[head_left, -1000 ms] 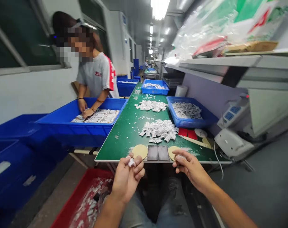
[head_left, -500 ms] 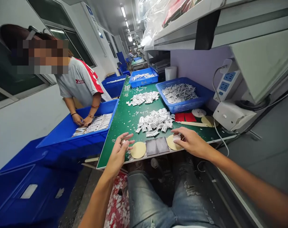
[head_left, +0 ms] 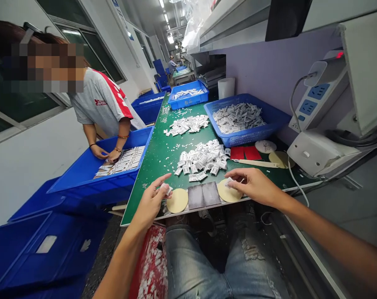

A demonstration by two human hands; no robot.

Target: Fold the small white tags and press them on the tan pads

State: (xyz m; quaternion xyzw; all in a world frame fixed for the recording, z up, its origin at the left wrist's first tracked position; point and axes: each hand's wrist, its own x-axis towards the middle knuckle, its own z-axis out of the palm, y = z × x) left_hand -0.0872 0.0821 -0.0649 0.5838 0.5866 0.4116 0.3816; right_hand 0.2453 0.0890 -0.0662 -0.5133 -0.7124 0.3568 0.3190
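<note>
My left hand (head_left: 153,199) pinches a small white plastic part (head_left: 166,189) beside the left round yellow pad (head_left: 177,201) at the table's front edge. Over the right yellow pad (head_left: 226,194), my right hand (head_left: 252,185) holds another small white part (head_left: 228,182) between thumb and fingers. Two dark grey square pads (head_left: 204,195) lie side by side between the round ones. Just behind them is a heap of white plastic parts (head_left: 202,158) on the green table (head_left: 154,166). A second pile of white parts (head_left: 188,123) lies farther back.
A blue basket (head_left: 244,139) full of parts stands at the right, near red squares (head_left: 246,153) and a flat tan stick (head_left: 257,163). Farther back is a blue tray (head_left: 188,101). Left, a co-worker (head_left: 104,104) reaches into a blue bin (head_left: 82,178). A power strip (head_left: 313,99) hangs at right.
My left hand has closed further, and its white part now shows at the fingertips. My right hand stays over the right yellow pad with its part. The view has shifted slightly.
</note>
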